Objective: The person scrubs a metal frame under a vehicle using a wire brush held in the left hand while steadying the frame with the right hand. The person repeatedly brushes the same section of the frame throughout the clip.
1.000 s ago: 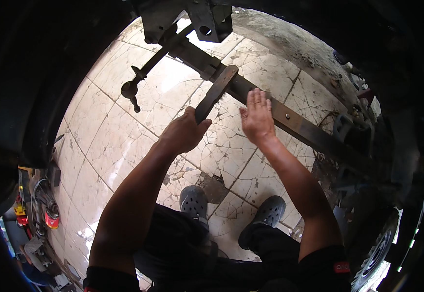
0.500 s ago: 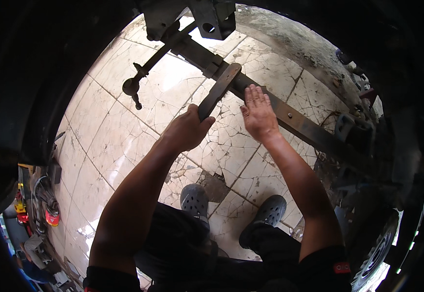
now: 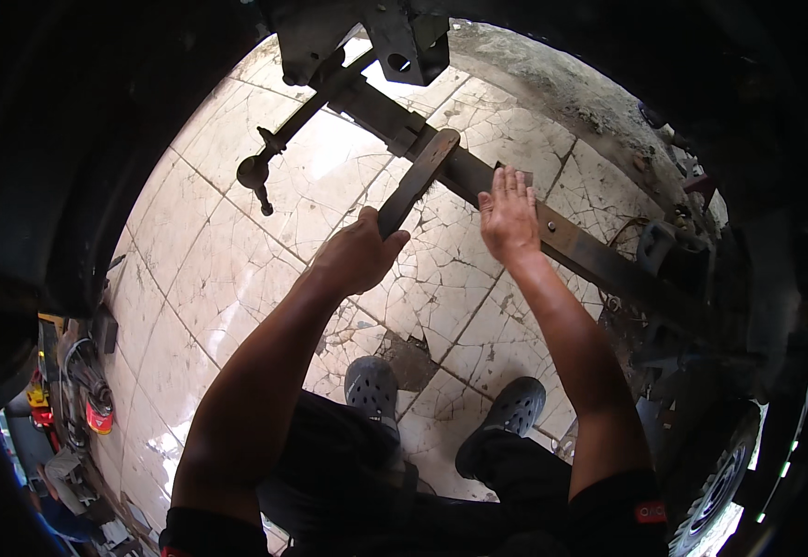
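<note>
My left hand point(image 3: 355, 252) is closed round the handle of a long, narrow brush point(image 3: 420, 179). Dark bristles show along its lower right edge, and its worn brown far end lies against a dark metal bar point(image 3: 589, 256), which looks like a leaf spring. This bar runs slantwise from upper middle to lower right. My right hand point(image 3: 511, 219) lies flat with fingers stretched out on or just over the bar, to the right of the brush; contact is hard to tell. No object shows in it.
A rod with a ball joint point(image 3: 253, 172) juts out at upper left, below a dark metal bracket point(image 3: 413, 60). Cracked floor tiles point(image 3: 237, 251) lie under me. Tools and cable point(image 3: 88, 381) sit at lower left, a tyre point(image 3: 719, 478) at lower right.
My right hand has slid a little to the right and down along the bar. The left hand and brush have hardly moved; the whole view has shifted slightly downward.
</note>
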A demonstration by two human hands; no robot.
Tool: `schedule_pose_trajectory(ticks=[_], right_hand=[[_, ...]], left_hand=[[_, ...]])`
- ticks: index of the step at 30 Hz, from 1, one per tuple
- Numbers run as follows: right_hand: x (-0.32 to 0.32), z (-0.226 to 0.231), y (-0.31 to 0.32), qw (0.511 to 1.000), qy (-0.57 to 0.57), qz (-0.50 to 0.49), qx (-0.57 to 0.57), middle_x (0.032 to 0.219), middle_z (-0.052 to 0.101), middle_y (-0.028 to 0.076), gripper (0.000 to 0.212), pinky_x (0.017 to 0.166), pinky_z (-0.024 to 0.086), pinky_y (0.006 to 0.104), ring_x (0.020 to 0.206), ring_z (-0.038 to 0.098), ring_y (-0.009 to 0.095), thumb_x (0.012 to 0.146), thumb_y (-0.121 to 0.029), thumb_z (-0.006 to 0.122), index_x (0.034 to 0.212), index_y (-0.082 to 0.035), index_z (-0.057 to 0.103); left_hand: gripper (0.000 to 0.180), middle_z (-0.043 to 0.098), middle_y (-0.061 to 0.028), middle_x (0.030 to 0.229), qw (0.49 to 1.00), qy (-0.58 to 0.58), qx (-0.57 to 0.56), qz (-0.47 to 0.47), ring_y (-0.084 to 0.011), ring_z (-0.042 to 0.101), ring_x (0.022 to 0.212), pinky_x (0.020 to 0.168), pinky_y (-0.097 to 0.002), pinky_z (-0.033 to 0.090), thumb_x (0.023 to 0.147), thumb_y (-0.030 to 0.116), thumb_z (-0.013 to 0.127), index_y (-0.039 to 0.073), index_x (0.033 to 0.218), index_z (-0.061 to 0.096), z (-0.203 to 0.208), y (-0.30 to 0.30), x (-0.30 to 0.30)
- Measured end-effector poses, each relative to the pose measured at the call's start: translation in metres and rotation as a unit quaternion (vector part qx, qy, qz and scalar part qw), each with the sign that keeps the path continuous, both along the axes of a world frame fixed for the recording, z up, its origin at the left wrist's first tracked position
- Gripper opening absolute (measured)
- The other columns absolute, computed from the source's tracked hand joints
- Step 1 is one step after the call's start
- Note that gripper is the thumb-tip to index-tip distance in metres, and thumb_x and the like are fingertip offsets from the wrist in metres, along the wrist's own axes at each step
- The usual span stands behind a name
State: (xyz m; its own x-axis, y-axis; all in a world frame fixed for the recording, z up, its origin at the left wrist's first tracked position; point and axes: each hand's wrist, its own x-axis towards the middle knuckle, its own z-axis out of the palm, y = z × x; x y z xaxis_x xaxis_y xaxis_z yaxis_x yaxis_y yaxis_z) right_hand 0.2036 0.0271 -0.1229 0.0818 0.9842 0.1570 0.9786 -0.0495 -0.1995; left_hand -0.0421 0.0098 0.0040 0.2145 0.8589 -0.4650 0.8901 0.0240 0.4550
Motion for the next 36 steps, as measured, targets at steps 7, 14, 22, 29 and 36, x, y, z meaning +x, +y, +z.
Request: schedule_pose_trajectory(ticks=[7,14,22,29,36], right_hand=[[0.000,-0.005,-0.005,0.992,0.019,0.107,0.067,0.156,0.028,0.022,0.062,0.120,0.016,0.0485,0.147,0.022,0.036,0.104,-0.041,0.030,0.149,0.002,0.031],[-0.029,-0.009,-0.017,0.988,-0.035,0.125,0.079,0.157,0.027,0.018,0.059,0.120,0.017,0.0452,0.147,0.024,0.033,0.105,-0.038,0.030,0.150,0.000,0.031],[-0.031,-0.005,-0.005,0.995,0.003,0.079,0.066,0.156,0.028,0.021,0.060,0.119,0.018,0.0482,0.146,0.025,0.036,0.104,-0.038,0.032,0.148,0.003,0.032],[-0.001,0.002,0.007,0.998,0.047,0.018,0.027,0.155,0.028,0.022,0.063,0.120,0.016,0.0487,0.147,0.022,0.036,0.105,-0.042,0.025,0.148,0.003,0.030],[-0.026,-0.007,-0.015,0.986,-0.037,0.145,0.069,0.157,0.025,0.021,0.062,0.120,0.017,0.0477,0.147,0.021,0.035,0.104,-0.040,0.030,0.150,0.003,0.027]], left_hand=[[0.064,0.062,-0.0303,0.117,1.000,-0.012,-0.007,-0.015,-0.0427,0.060,0.113,0.098,-0.0469,0.046,0.097,0.047,0.050,-0.009,0.126,0.041,0.000,0.001,0.001],[0.063,0.063,-0.0323,0.111,1.000,-0.013,0.008,-0.003,-0.0436,0.061,0.110,0.095,-0.0477,0.047,0.097,0.047,0.051,-0.010,0.123,0.043,-0.005,-0.001,-0.004],[0.062,0.064,-0.0321,0.109,1.000,-0.007,0.010,0.000,-0.0439,0.062,0.109,0.095,-0.0479,0.047,0.097,0.047,0.051,-0.009,0.121,0.043,-0.007,0.000,-0.004],[0.056,0.065,-0.0309,0.098,0.999,-0.025,0.042,-0.006,-0.0411,0.067,0.093,0.080,-0.0464,0.052,0.097,0.045,0.055,-0.008,0.116,0.047,-0.011,-0.001,-0.002],[0.059,0.065,-0.0317,0.104,0.999,-0.027,0.041,-0.013,-0.0423,0.065,0.098,0.084,-0.0466,0.050,0.097,0.046,0.053,-0.008,0.120,0.045,-0.012,-0.001,-0.005]])
